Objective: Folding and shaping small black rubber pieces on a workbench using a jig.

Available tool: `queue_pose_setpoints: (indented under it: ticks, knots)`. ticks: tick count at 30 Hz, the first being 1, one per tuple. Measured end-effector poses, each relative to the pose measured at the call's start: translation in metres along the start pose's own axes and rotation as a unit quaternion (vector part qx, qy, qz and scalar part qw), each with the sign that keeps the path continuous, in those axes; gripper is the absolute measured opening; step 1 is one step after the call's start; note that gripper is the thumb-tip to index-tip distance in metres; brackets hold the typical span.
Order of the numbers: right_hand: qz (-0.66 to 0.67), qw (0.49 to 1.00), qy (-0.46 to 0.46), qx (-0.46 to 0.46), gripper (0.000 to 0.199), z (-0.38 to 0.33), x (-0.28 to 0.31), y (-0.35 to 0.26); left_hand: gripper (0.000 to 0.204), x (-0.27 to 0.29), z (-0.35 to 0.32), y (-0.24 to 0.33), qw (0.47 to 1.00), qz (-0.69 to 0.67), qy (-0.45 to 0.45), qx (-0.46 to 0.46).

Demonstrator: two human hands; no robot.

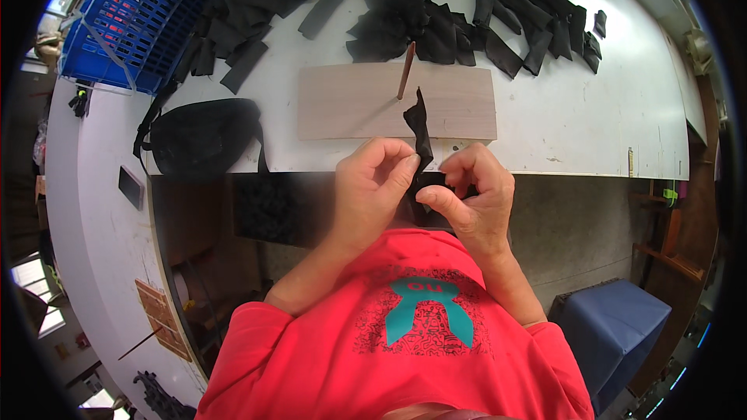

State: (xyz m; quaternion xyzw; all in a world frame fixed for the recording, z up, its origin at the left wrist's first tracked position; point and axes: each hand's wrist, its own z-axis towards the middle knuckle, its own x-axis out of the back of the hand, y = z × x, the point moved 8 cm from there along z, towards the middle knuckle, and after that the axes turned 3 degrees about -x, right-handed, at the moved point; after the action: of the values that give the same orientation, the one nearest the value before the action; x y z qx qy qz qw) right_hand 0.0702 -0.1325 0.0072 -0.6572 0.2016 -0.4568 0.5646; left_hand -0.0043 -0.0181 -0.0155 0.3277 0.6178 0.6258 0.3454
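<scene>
My left hand (377,179) pinches a narrow black fabric piece (419,128) between thumb and fingers. The piece stands up in a twisted, pointed strip just past my fingertips, over the table's front edge. Close beside it, my right hand (478,194) is curled with its thumb stretched toward the left hand. Black fabric shows between its thumb and fingers and seems to run on from the same piece; the palm side is partly hidden. Beyond my hands lies a flat wooden board (334,105) with a thin brown upright stick (406,71) on it.
Loose piles of black fabric pieces lie along the far side of the white table (576,132): a left pile (245,12), a middle pile (416,23) and a right pile (537,12). A black bag (206,136), blue basket (136,12) and phone-like slab (131,187) are left. A blue-covered block (611,334) stands lower right.
</scene>
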Motion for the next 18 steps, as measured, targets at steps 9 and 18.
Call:
queue_pose_setpoints:
  ticks: [9, 18]
  knots:
    - [-0.046, 0.994, 0.040, 0.096, 0.010, 0.006, -0.015, -0.003, 0.014, -0.003, -0.018, 0.023, 0.914, 0.246, 0.160, -0.281]
    - [0.375, 0.904, -0.090, -0.183, 0.005, 0.012, -0.039, 0.060, 0.023, -0.009, 0.008, -0.031, 0.936, -0.310, -0.042, 0.159]
